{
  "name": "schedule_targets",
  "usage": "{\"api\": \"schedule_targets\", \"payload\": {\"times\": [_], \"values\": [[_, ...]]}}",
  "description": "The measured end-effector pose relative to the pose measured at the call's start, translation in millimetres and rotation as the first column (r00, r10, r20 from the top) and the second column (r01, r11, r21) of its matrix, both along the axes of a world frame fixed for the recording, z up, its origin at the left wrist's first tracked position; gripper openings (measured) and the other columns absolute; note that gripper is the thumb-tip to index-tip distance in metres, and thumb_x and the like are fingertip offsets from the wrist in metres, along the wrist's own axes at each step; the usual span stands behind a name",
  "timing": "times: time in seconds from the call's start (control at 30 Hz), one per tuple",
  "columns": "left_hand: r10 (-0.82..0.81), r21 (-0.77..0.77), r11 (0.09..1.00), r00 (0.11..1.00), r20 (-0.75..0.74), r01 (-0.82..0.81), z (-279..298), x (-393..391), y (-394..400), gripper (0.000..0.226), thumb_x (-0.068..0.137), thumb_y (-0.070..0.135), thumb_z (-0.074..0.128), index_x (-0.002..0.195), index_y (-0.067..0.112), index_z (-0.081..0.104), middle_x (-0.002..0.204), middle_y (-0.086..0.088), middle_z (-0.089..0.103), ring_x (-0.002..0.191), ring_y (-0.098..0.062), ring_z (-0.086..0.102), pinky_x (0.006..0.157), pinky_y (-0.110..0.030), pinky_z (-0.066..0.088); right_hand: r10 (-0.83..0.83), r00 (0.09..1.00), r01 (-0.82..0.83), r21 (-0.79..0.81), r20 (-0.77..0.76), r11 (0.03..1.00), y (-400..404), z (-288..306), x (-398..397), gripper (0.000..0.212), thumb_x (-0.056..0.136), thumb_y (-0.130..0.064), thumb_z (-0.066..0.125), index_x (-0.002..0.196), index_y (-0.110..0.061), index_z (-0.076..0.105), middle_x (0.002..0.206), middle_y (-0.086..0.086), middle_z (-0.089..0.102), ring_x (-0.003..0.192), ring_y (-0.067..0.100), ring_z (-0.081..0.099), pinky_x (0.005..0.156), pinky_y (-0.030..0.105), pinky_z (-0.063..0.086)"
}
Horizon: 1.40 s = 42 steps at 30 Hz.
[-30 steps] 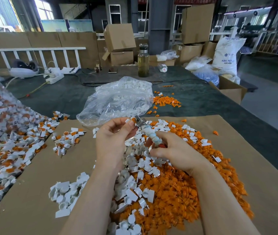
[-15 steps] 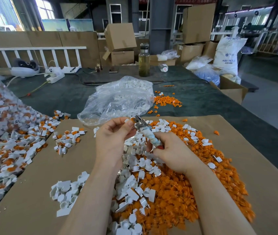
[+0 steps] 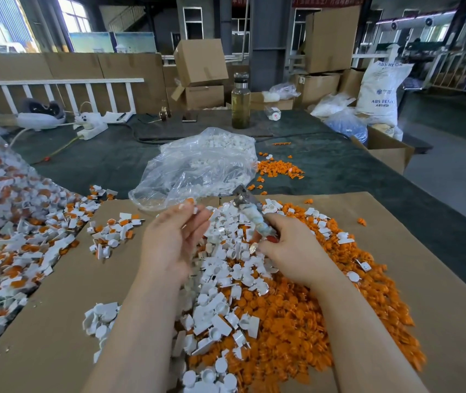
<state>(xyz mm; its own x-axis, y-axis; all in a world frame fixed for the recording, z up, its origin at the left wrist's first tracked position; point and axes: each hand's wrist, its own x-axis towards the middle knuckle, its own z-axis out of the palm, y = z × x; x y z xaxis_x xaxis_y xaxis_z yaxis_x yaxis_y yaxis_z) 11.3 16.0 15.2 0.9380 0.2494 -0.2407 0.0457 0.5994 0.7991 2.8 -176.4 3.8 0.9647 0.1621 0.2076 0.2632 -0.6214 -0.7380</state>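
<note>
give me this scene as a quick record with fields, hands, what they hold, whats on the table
left hand: pinches a small part, white with orange, at its fingertips
right hand: grips a tape-wrapped tool, metal head pointing up and away
under the hands: white pieces on top of orange pieces
surface: cardboard sheet on a dark table
behind: clear plastic bag of white parts; glass bottle
far left: mixed pile of joined white and orange pieces

Glass bottle [image 3: 240, 104] mid-table; cardboard boxes [image 3: 201, 70] behind; resin sack [image 3: 382, 92] rightward
</note>
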Motion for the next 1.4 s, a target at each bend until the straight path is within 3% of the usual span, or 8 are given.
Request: {"api": "schedule_targets", "payload": {"times": [0.13, 0.3, 0.67, 0.77, 0.9, 1.07, 1.27, 1.4], "values": [[0.155, -0.271, 0.942, 0.974, -0.164, -0.196, -0.3, 1.9, 26.8, 0.01, 0.096, 0.007, 0.06, 0.103, 0.002, 0.064, 0.079, -0.012, 0.077, 0.075, -0.018, 0.076, 0.064, -0.028, 0.062, -0.131, 0.991, 0.131, -0.002, 0.034, 0.991, -6.8, -2.1, 2.8, 0.006, 0.085, -0.012, 0.058, 0.084, -0.018, 0.059, 0.077, 0.001, 0.064, 0.07, 0.026, 0.064, 0.065, 0.049, 0.057], [0.25, -0.498, 0.788, 0.927, -0.281, -0.363, -6.7, 3.1, 55.0, 0.017, 0.101, 0.008, 0.051, 0.113, -0.002, 0.058, 0.093, -0.015, 0.073, 0.068, -0.018, 0.075, 0.057, -0.029, 0.061, -0.229, 0.973, 0.229, -0.08, 0.013, 0.97, -11.7, -7.7, 9.6, 0.003, 0.087, -0.018, 0.056, 0.089, -0.018, 0.058, 0.078, 0.0, 0.063, 0.069, 0.021, 0.062, 0.06, 0.04, 0.053], [0.404, -0.65, 0.64, 0.899, -0.168, -0.409, -17.0, 3.8, 70.9, 0.026, 0.099, 0.006, 0.055, 0.125, 0.005, 0.059, 0.1, -0.014, 0.074, 0.084, -0.019, 0.076, 0.066, -0.032, 0.062, -0.336, 0.942, 0.309, -0.387, -0.003, 0.869, -20.7, -21.2, 17.0, 0.015, 0.087, -0.025, 0.056, 0.074, -0.025, 0.049, 0.072, -0.004, 0.056, 0.065, 0.013, 0.054, 0.049, 0.025, 0.036], [0.342, -0.485, 0.794, 0.929, -0.142, -0.366, -9.3, 2.5, 66.4, 0.022, 0.096, 0.013, 0.062, 0.118, 0.009, 0.063, 0.099, -0.01, 0.076, 0.084, -0.016, 0.076, 0.072, -0.028, 0.062, -0.335, 0.942, 0.314, -0.447, 0.034, 0.837, -17.2, -24.5, 17.6, 0.009, 0.089, -0.034, 0.057, 0.086, -0.026, 0.052, 0.079, -0.008, 0.055, 0.071, 0.012, 0.054, 0.051, 0.026, 0.042], [0.119, 0.215, 0.973, 0.98, -0.159, -0.083, 0.4, 0.1, 44.2, 0.013, 0.086, 0.02, 0.074, 0.099, 0.017, 0.072, 0.084, 0.003, 0.077, 0.078, -0.009, 0.07, 0.077, -0.027, 0.06, -0.355, 0.933, 0.336, -0.48, 0.055, 0.81, -10.2, -28.1, 18.2, 0.016, 0.088, -0.042, 0.058, 0.096, -0.029, 0.055, 0.082, -0.009, 0.056, 0.076, 0.014, 0.058, 0.057, 0.029, 0.051], [-0.194, 0.84, 0.486, 0.967, -0.163, 0.24, -3.9, -7.5, 5.9, 0.011, 0.084, 0.031, 0.076, 0.093, 0.034, 0.071, 0.097, 0.015, 0.07, 0.087, -0.003, 0.063, 0.069, -0.017, 0.045, -0.382, 0.921, 0.364, -0.522, 0.079, 0.771, -7.8, -30.9, 18.9, 0.02, 0.088, -0.046, 0.06, 0.099, -0.031, 0.055, 0.084, -0.01, 0.054, 0.078, 0.014, 0.057, 0.053, 0.028, 0.045], [-0.164, 0.946, 0.038, 0.936, -0.311, 0.321, -13.7, -2.0, -11.5, 0.027, 0.083, 0.034, 0.076, 0.103, 0.027, 0.061, 0.094, 0.009, 0.063, 0.086, -0.011, 0.063, 0.072, -0.029, 0.053, -0.368, 0.929, 0.333, -0.536, 0.044, 0.776, -6.9, -30.8, 20.2, 0.012, 0.085, -0.034, 0.061, 0.095, -0.028, 0.057, 0.078, -0.011, 0.052, 0.068, 0.009, 0.052, 0.046, 0.024, 0.038], [-0.14, 0.956, -0.082, 0.947, -0.29, 0.281, -14.7, -1.6, -15.8, 0.023, 0.085, 0.029, 0.074, 0.104, 0.023, 0.063, 0.101, 0.003, 0.065, 0.089, -0.016, 0.065, 0.074, -0.029, 0.054, -0.359, 0.933, 0.318, -0.54, 0.029, 0.78, -5.7, -28.8, 19.0, 0.012, 0.087, -0.035, 0.06, 0.093, -0.028, 0.053, 0.078, -0.01, 0.052, 0.069, 0.01, 0.054, 0.05, 0.026, 0.044]]}}
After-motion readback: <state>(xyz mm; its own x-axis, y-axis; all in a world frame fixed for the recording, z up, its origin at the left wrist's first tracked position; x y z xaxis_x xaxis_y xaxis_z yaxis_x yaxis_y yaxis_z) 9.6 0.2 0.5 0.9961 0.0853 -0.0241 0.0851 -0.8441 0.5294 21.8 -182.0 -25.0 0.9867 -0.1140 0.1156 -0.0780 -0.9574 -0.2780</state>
